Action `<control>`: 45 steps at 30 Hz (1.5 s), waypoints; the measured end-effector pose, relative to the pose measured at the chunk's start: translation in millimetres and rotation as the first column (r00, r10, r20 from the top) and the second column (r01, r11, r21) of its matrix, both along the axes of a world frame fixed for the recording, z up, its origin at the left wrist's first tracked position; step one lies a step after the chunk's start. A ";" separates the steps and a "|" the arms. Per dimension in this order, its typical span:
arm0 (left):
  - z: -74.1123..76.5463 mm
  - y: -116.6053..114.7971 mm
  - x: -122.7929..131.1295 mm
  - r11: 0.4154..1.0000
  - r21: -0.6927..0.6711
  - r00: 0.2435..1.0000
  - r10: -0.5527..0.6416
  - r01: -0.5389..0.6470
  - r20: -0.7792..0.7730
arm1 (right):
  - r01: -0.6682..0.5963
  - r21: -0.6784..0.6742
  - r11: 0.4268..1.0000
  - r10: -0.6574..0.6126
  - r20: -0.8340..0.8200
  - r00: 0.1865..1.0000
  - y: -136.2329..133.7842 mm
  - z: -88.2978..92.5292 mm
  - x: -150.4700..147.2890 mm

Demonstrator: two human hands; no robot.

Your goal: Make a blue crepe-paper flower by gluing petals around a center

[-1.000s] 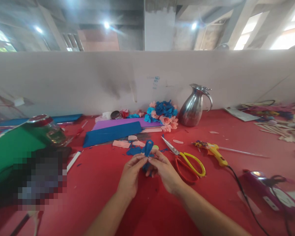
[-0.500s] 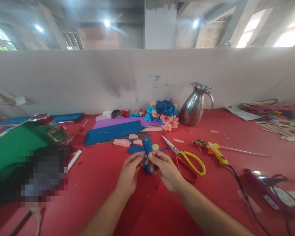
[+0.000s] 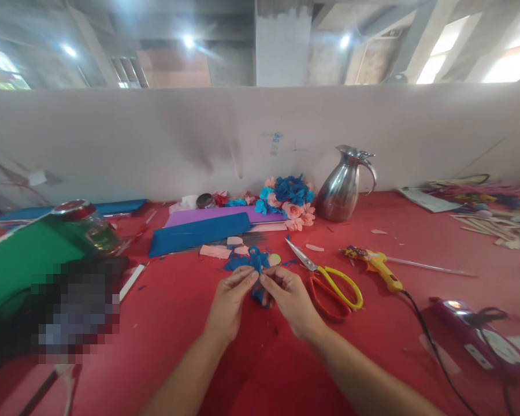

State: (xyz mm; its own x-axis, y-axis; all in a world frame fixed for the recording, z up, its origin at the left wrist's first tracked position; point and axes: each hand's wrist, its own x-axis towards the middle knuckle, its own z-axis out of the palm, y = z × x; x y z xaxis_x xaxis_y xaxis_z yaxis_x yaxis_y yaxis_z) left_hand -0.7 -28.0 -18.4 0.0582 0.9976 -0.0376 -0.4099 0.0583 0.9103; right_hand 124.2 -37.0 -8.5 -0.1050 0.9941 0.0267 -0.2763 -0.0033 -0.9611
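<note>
A dark blue strip of crepe paper point(image 3: 255, 258) stands between my two hands, its lower end point(image 3: 259, 294) showing beneath the fingers. My left hand point(image 3: 233, 293) pinches it between thumb and fingertips from the left. From the right, my right hand point(image 3: 288, 296) pinches the same paper, the two thumb tips almost touching. Cut blue paper pieces point(image 3: 237, 264) and pale pink scraps point(image 3: 215, 252) lie on the red table just beyond. Scissors point(image 3: 314, 267) with one yellow and one red handle rest open-bladed to the right of my right hand.
Right of the scissors lies a yellow glue gun point(image 3: 383, 270) with its black cord. A steel jug point(image 3: 341, 188) and paper flowers point(image 3: 292, 199) stand at the back. Blue paper point(image 3: 199, 232) lies behind the scraps. A glass jar point(image 3: 93, 231) and green sheet point(image 3: 39, 248) are left.
The paper's upper part has narrowed and gathered between my fingertips. My thumbs have drawn closer together, while the surrounding things stay put.
</note>
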 end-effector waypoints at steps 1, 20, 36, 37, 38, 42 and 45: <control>-1.3 0.5 -0.6 1.000 0.010 1.000 0.004 -0.003 -0.017 | 0.009 0.014 1.000 -0.009 0.017 1.000 0.1 -1.4 -0.4; 6.6 -4.7 -1.6 0.980 0.183 0.962 0.124 -0.080 -0.244 | 0.090 0.089 0.992 -0.090 -0.006 0.996 -5.0 -5.8 -5.7; 5.6 -4.0 -0.8 0.982 0.167 0.965 0.123 -0.085 -0.233 | 0.028 0.088 0.996 -0.034 0.070 0.997 -4.6 -6.4 -3.2; 5.6 -4.0 -0.7 0.984 0.159 0.965 0.115 -0.079 -0.235 | 0.020 0.087 0.996 -0.027 0.083 0.996 -4.2 -6.1 -2.3; 5.4 -3.9 -0.6 0.985 0.156 0.966 0.107 -0.071 -0.236 | 0.008 0.087 0.996 -0.017 0.098 0.995 -3.7 -5.7 -1.4; 3.5 -3.3 -0.6 0.984 0.171 0.964 0.093 -0.051 -0.247 | -0.014 0.104 0.994 0.000 0.133 0.991 -2.1 -4.3 1.4; 3.1 -3.2 -0.3 0.984 0.167 0.964 0.094 -0.053 -0.250 | -0.017 0.102 0.995 0.005 0.117 0.993 -1.4 -4.6 0.7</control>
